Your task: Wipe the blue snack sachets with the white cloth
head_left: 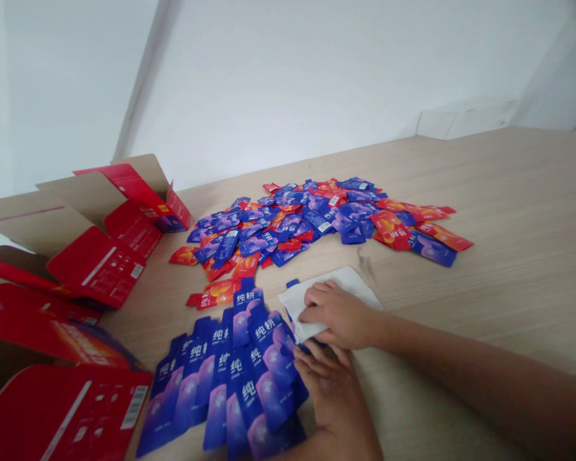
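My right hand [338, 315] presses with bent fingers on a folded white cloth [352, 282] lying on the table. A blue sachet [292, 283] shows partly from under the cloth's left edge; the rest is covered. Just below, my left hand [331, 390] rests with fingers stretched out and slightly apart, fingertips touching the near edge of the cloth. Beside it on the left, several blue-purple sachets [237, 368] lie overlapping in fanned rows, printed side up. The left thumb is mostly cut off by the lower frame edge.
Behind the hands spreads a loose heap of blue sachets [288, 224] and orange-red sachets [391, 230]. Along the left stand several opened red cartons [100, 269] with raised flaps. A white wall [317, 77] bounds the wooden table [509, 256] at the back.
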